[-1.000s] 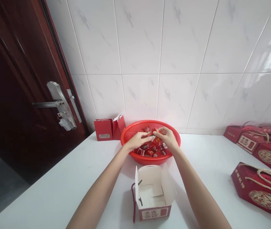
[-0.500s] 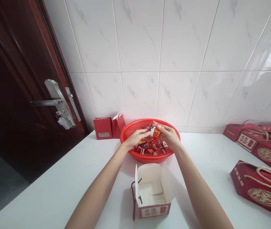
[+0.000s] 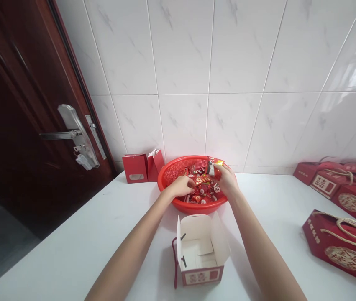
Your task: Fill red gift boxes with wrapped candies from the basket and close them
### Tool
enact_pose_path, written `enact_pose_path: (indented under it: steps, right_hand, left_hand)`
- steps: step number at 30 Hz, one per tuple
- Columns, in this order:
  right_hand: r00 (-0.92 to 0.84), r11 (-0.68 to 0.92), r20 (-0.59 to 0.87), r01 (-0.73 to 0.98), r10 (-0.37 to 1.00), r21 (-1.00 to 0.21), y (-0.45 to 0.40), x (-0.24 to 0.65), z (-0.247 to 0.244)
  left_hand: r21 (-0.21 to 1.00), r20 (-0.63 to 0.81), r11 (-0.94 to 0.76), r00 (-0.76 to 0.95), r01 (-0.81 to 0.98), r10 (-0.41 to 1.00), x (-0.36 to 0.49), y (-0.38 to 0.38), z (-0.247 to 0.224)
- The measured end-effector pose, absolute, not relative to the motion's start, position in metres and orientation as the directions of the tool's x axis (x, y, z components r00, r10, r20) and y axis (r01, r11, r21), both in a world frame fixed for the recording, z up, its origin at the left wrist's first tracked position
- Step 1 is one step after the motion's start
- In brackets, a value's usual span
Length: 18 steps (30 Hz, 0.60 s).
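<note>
A red plastic basket [image 3: 196,207] stands by the wall with many small red-wrapped sweets [image 3: 203,191] in it. Over its right side my right hand [image 3: 226,179] pinches a red packet [image 3: 213,167] with a white and black picture. My left hand [image 3: 182,186] reaches down among the sweets at the left, its fingers curled together; whatever they hold is hidden. In front of the basket sits an open box [image 3: 201,276], white inside with nothing in it, its flaps up and a dark red cord at its left.
Two small red paper bags [image 3: 135,169] stand left of the basket. At the right lie a closed red box [image 3: 337,248] with a rope handle and several more red boxes [image 3: 323,186]. A dark wooden door [image 3: 17,104] is at the left.
My left hand has let go of the packet and moved down into the sweets. My right hand has kept the packet and shifted it slightly right and up.
</note>
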State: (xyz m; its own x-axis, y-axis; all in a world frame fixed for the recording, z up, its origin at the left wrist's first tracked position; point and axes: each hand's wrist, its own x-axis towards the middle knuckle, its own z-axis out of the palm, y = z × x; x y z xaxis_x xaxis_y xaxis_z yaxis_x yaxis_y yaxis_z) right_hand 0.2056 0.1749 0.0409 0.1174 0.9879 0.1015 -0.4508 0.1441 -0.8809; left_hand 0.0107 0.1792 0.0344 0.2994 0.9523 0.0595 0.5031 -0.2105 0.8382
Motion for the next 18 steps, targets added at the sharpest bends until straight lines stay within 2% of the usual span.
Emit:
enact_pose_path:
  steps: [3,7,18]
  right_hand:
    - [0.127,0.15,0.104,-0.445,0.987,-0.883,0.173,0.204,0.041]
    - [0.115,0.143,0.104,-0.43,0.988,-0.891,0.172,0.203,0.042]
    - [0.062,0.124,0.109,-0.325,0.992,-0.937,0.171,0.2,0.04]
  left_hand:
    - [0.798,0.025,-0.213,0.322,0.564,0.946,0.011,0.18,0.031]
    - [0.81,0.023,-0.21,0.328,0.548,0.944,0.012,0.181,0.031]
    - [0.947,0.244,-0.278,0.204,0.16,0.948,0.008,0.175,0.044]
